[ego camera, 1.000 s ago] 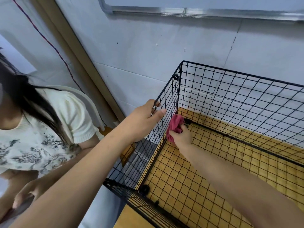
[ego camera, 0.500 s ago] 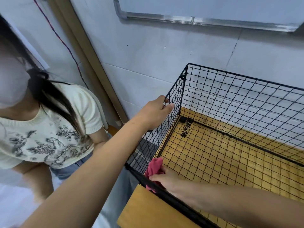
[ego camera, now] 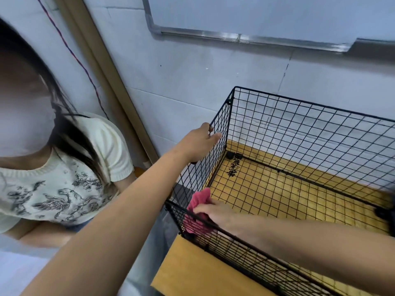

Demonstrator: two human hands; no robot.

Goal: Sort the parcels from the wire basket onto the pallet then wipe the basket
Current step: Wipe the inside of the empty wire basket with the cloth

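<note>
A black wire basket (ego camera: 310, 116) stands on a yellow wooden surface (ego camera: 192, 268) against the wall, with no parcels inside it. My left hand (ego camera: 198, 144) grips the top rim of the basket's left wall. My right hand (ego camera: 215, 212) reaches over the near wall and holds a pink cloth (ego camera: 198, 201) against the inside of the near left corner. Part of the cloth shows through the mesh below the rim.
A person in a cream patterned top (ego camera: 64, 178) sits close on the left, beside the basket. A whiteboard frame (ego camera: 245, 37) hangs on the wall above. A tan post (ego camera: 111, 86) leans along the wall.
My right hand has drawn the pink cloth from the far left corner along the left wall to the near left corner. My left hand has kept its grip on the rim.
</note>
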